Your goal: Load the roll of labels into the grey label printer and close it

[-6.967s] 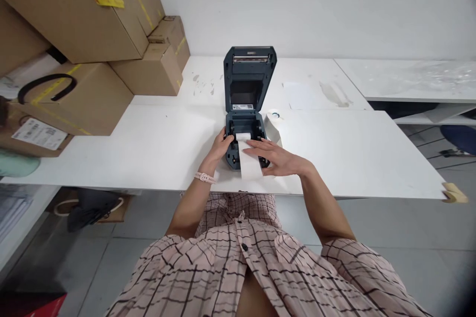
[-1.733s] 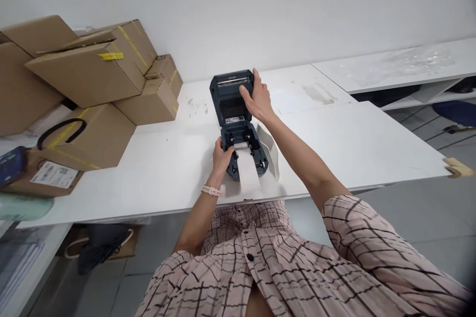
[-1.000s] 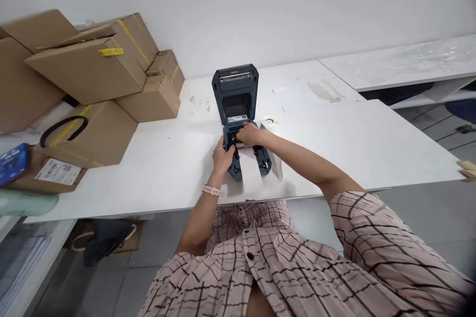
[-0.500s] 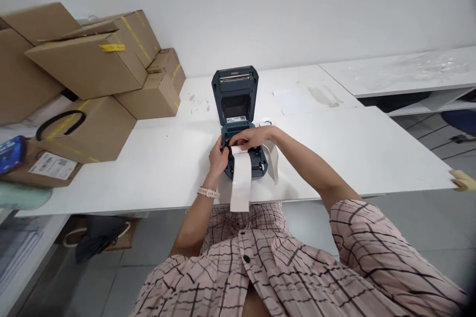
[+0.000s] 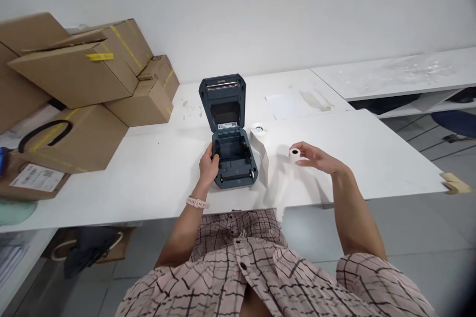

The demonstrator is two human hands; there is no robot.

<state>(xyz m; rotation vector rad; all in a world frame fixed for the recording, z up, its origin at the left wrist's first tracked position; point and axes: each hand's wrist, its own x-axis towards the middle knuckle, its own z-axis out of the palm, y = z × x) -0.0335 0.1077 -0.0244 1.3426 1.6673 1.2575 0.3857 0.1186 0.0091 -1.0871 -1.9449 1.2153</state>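
Note:
A dark blue-grey printer [image 5: 232, 168] stands on the white table with its lid [image 5: 224, 101] raised; no roll shows in its bay. My left hand [image 5: 209, 164] grips the printer's left side, thumb over the rim. Out to the right of the printer, my right hand [image 5: 316, 158] holds a small white paper roll [image 5: 294, 155] with a dark core between thumb and fingers. A loose strip from this roll trails down past the table's front edge. Just right of the printer lies another white roll [image 5: 258, 130], its strip [image 5: 262, 156] unwound toward the front.
Cardboard boxes [image 5: 74, 77] are piled at the left, with a black curved band [image 5: 45, 133] on one. A white sheet [image 5: 279, 106] lies behind the rolls. A tan piece [image 5: 455, 183] sits at the table's right corner.
My right hand has lifted the small roll out of the printer and moved right with it. My left hand stays on the printer's left side. The view has shifted slightly.

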